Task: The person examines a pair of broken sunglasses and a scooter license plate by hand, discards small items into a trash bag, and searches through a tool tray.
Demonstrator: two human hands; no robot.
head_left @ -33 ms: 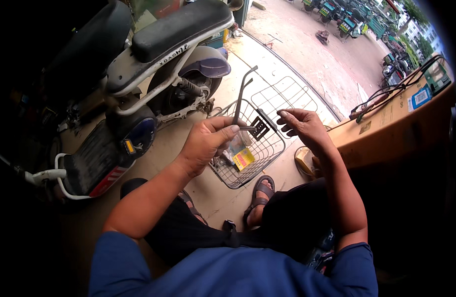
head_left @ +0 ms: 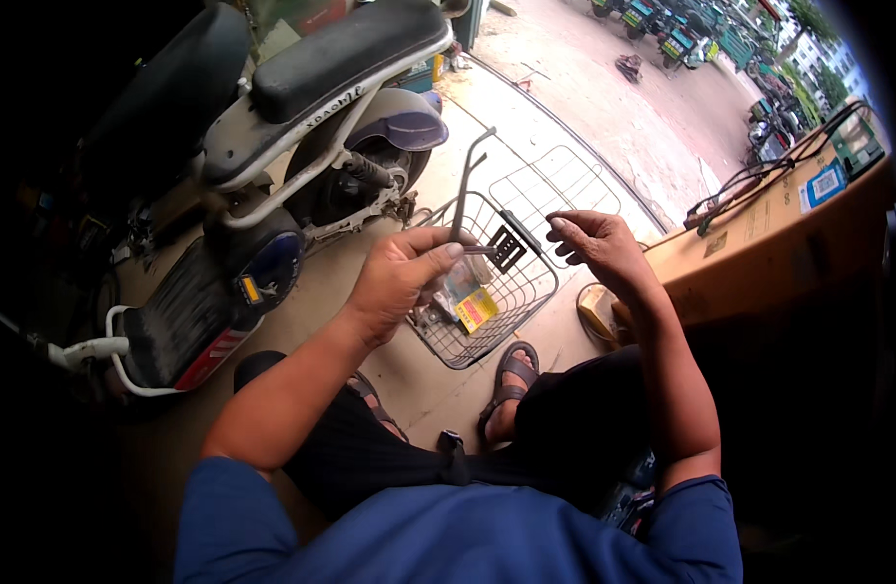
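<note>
My left hand point(head_left: 394, 282) is closed around a dark, thin bent metal bracket point(head_left: 463, 195), pinched between thumb and fingers. One long arm of it rises away from me and splits into two bent tips; a shorter arm points right. To the right, my right hand point(head_left: 599, 251) hovers with thumb and index fingertips together and the other fingers curled. Whatever lies in that pinch is too small to make out. Below both hands stands a wire basket point(head_left: 455, 362) with a black slotted plate point(head_left: 507, 249) on its side. Inside it lies a yellow packet point(head_left: 476, 310) among clear plastic bags.
On the left stands a white electric scooter point(head_left: 243, 146) with a black seat. A large cardboard box point(head_left: 749, 234) with cables on top is at the right, beside a roll of tape point(head_left: 596, 310). Parked scooters point(head_left: 696, 39) line the paving outside.
</note>
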